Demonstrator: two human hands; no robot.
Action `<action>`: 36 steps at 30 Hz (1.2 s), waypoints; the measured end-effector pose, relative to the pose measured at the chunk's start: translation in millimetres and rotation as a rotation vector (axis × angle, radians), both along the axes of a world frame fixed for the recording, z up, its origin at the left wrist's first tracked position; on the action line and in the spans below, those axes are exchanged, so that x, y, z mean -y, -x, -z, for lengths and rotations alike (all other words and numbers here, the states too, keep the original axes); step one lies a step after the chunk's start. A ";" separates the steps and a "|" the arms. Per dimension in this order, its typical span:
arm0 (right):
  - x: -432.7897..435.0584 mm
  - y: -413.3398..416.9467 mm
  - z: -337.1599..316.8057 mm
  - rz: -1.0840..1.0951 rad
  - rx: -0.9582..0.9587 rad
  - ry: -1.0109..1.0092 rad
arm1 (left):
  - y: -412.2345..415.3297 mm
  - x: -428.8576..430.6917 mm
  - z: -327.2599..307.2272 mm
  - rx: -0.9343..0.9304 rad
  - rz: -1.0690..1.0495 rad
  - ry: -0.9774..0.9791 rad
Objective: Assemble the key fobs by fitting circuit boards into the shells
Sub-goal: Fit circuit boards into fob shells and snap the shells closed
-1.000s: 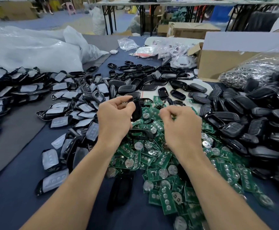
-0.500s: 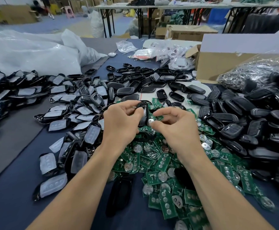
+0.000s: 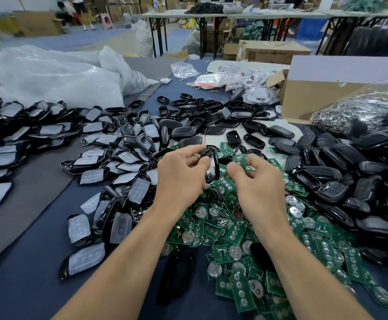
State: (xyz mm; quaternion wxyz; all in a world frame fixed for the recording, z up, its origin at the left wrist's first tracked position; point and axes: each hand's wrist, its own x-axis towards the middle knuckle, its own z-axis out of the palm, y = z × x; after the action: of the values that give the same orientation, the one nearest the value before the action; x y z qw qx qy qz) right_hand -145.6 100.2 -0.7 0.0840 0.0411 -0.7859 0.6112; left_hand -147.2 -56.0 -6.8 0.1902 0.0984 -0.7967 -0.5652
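My left hand (image 3: 180, 179) grips a glossy black key fob shell (image 3: 211, 166), held upright above the middle of the table. Just to its right, my right hand (image 3: 256, 183) pinches a green circuit board (image 3: 241, 159) between thumb and fingers; the board is close to the shell but apart from it. Below both hands lies a heap of green circuit boards (image 3: 234, 232) with round silver battery clips.
Black shells with white film (image 3: 119, 225) are piled at the left, more black shells (image 3: 340, 179) at the right and several (image 3: 202, 116) behind. A cardboard box (image 3: 326, 98), a bag of metal rings (image 3: 354, 112) and white plastic bags (image 3: 50, 79) stand at the back.
My right hand picked a circuit board out of the heap and raised it beside the shell. My left hand has kept hold of the shell and turned it slightly.
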 end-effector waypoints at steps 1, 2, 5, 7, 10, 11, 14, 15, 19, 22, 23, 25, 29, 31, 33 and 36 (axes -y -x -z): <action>0.1 -0.8 -1.5 -0.016 0.006 -0.014 | 0.1 0.2 0.7 0.002 0.002 -0.013; 0.3 -1.3 -2.9 -0.030 0.008 -0.025 | 0.3 0.6 0.8 0.006 0.006 -0.029; 2.0 -1.6 -4.0 -0.021 0.000 -0.057 | 0.6 1.3 -0.5 0.019 0.023 -0.098; 2.1 0.4 -2.0 -0.002 -0.003 -0.057 | 0.6 1.4 -3.1 0.019 0.043 -0.184; 0.6 4.4 1.0 0.016 -0.008 -0.028 | -0.5 1.2 -7.1 0.004 0.078 -0.268; 0.5 4.8 1.3 0.010 -0.007 -0.017 | -1.2 0.6 -8.3 -0.003 0.090 -0.278; 0.9 6.1 1.0 0.010 0.005 0.037 | -4.9 -2.7 -10.3 -0.021 0.114 -0.269; 1.4 6.5 0.4 0.020 0.016 0.060 | -6.1 -4.1 -10.6 -0.025 0.109 -0.247; 0.9 9.7 -0.8 -0.008 0.056 0.166 | -7.2 -7.2 -9.9 -0.036 0.044 -0.207; -0.3 10.3 -1.0 -0.041 0.085 0.230 | -6.1 -6.1 -10.6 -0.035 -0.013 -0.243; -0.5 10.6 -1.3 -0.054 0.092 0.264 | -6.0 -6.2 -10.7 -0.038 -0.018 -0.252; -1.1 11.4 -2.0 -0.072 0.117 0.379 | -6.6 -7.8 -9.4 -0.046 -0.002 -0.249; -0.2 13.4 -1.4 -0.075 0.123 0.406 | -7.9 -11.6 -7.6 -0.047 0.025 -0.189; 0.3 12.9 -1.2 -0.059 0.106 0.359 | -8.2 -11.6 -8.0 -0.047 0.026 -0.177; -0.6 11.2 -1.4 -0.015 0.061 0.247 | -8.3 -9.8 -9.2 -0.047 0.001 -0.182; -2.2 7.2 -3.3 0.073 -0.034 0.094 | -8.7 -6.4 -8.6 -0.057 -0.082 -0.053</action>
State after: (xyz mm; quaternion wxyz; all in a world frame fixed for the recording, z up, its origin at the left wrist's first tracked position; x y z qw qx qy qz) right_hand -152.8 102.3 2.6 0.1215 0.0188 -0.7556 0.6433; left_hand -138.5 -49.7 1.8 0.2334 0.1198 -0.7709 -0.5804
